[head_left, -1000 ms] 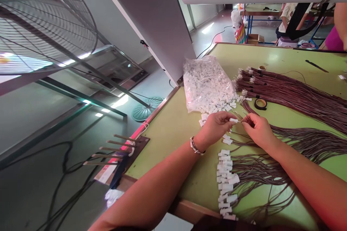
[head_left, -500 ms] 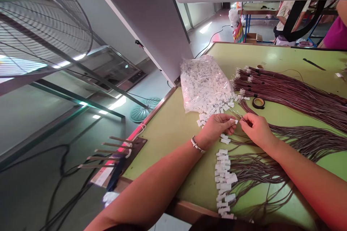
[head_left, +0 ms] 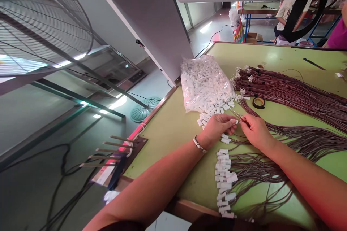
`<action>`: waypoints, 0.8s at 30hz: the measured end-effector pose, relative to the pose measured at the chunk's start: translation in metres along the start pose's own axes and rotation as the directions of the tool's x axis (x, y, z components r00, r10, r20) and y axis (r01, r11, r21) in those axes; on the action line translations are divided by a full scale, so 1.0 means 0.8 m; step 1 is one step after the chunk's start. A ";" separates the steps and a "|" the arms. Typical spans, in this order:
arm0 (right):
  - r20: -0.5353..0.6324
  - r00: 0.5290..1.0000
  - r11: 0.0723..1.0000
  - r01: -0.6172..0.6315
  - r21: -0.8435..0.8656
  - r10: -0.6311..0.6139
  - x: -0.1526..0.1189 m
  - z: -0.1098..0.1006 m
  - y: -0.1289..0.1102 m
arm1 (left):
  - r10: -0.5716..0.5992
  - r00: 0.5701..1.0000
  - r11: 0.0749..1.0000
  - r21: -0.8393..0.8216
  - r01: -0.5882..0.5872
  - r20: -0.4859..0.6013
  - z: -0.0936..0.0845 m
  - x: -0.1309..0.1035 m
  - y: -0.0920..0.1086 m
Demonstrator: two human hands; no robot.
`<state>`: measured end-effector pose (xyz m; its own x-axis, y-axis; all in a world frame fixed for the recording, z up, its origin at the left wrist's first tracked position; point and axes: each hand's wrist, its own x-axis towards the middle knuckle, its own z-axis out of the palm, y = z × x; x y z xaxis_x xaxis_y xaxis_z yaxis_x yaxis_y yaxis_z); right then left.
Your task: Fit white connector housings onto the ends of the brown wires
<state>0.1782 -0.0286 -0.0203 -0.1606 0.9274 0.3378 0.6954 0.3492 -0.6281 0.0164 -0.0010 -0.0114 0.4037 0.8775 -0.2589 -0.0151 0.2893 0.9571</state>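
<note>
Between thumb and fingers, my left hand pinches a small white connector housing. Just to its right, my right hand is closed on thin brown wires, whose metal-tipped ends stick out toward the upper left. The two hands nearly meet above the green table. Below them lies a column of white connectors fitted on brown wires. Loose white housings spill from a clear plastic bag beyond my left hand.
Bundles of brown wires stretch across the table's right side, beside a roll of black tape. A rack of metal pegs sits on the left edge. A fan stands at left. Other people sit at the back.
Both hands stay almost in place, still pinching the housing and the wires. The person in purple at the far right has shifted slightly to the right.
</note>
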 end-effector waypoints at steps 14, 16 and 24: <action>0.247 0.923 0.800 -0.379 0.464 0.295 0.005 -0.008 0.002 | -0.093 0.833 0.816 0.521 -0.250 0.545 -0.039 -0.030 0.056; 0.261 0.895 0.735 -0.446 0.511 0.362 0.005 -0.006 0.003 | -0.133 0.701 0.794 0.499 -0.348 0.701 -0.051 -0.035 0.072; 0.222 0.887 0.743 -0.461 0.485 0.405 0.004 0.000 -0.005 | 0.359 0.932 0.228 0.973 -0.045 -0.041 -0.038 -0.001 0.032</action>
<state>0.1751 -0.0274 -0.0164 -0.0157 0.9938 -0.1104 0.2509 -0.1030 -0.9625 -0.0118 0.0172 0.0096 0.3337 0.9377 0.0969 0.8679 -0.3458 0.3567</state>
